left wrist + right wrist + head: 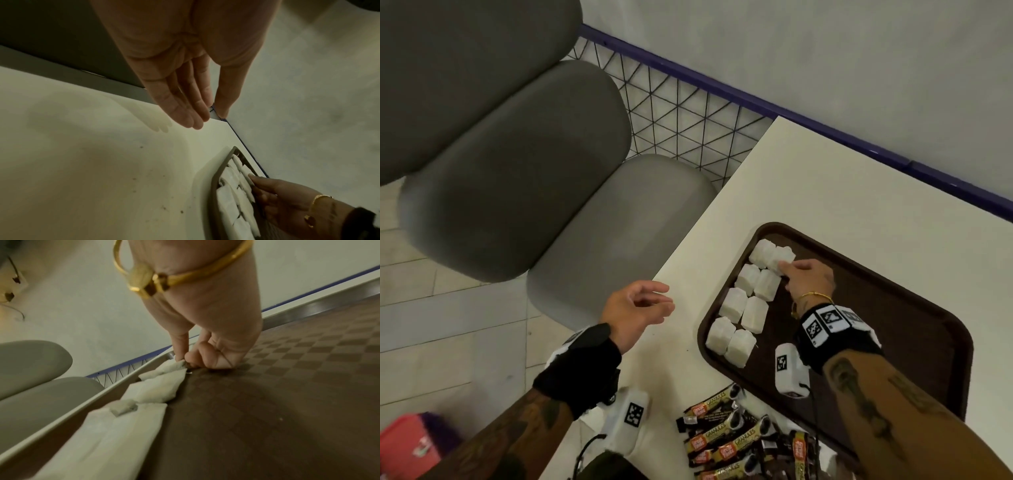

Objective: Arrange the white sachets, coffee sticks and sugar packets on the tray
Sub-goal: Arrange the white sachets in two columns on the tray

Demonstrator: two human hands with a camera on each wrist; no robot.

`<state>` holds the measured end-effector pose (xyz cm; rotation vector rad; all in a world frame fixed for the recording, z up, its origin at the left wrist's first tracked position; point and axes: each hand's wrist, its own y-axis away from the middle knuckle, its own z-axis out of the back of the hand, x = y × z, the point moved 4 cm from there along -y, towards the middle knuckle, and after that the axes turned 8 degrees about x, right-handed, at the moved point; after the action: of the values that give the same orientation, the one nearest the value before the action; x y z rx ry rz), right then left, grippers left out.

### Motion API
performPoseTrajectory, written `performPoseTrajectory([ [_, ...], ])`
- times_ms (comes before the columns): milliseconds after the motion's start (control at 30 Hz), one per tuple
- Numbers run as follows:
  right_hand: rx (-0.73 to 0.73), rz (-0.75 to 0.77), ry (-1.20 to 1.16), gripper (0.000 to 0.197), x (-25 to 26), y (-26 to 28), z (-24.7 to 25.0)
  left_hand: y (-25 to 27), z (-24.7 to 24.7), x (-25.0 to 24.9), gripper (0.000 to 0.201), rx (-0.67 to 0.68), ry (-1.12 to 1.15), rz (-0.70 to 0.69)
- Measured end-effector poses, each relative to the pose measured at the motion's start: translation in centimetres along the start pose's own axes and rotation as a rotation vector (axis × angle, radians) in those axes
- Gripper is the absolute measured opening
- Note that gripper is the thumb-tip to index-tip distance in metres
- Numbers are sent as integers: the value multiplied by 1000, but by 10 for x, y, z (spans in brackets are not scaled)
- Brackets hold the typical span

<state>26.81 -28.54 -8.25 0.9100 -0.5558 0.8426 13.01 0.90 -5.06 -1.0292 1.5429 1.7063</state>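
A dark brown tray (pixel 893 274) lies on the white table (pixel 825 178). Several white sachets (pixel 755 311) sit in two columns along the tray's left side. My right hand (pixel 789 269) is at the far end of the right column, thumb and curled fingers pinching the edge of the farthest white sachet (pixel 779 257); the right wrist view shows this pinch (pixel 182 361) on the sachet (pixel 168 367) near the tray's rim (pixel 115 384). My left hand (pixel 664 301) hovers empty over the table's left edge, fingers straight (pixel 205 120). Coffee sticks (pixel 722 435) lie piled on the table near me.
Grey cushioned chairs (pixel 517 171) stand left of the table, with a wire mesh panel (pixel 681 113) and purple rail (pixel 791 113) behind. A grey wall runs along the far side. Something red and pink (pixel 407 445) lies on the floor at the lower left.
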Motion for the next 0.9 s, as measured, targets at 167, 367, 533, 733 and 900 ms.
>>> performPoseTrajectory([
  [167,-15,13,47,28,-5,7,3,20,24,14,24,45,-190,29],
  [367,129,247,62,9,15,71,-10,53,38,32,27,248,-638,59],
  [533,525,423,238,7,18,145,-50,72,32,45,37,330,-1085,33],
  [733,1008,565,588,20,-12,214,-107,77,36,61,31,252,-1163,73],
  [900,1035,621,755,37,-28,224,-127,79,32,58,17,231,-1014,43],
])
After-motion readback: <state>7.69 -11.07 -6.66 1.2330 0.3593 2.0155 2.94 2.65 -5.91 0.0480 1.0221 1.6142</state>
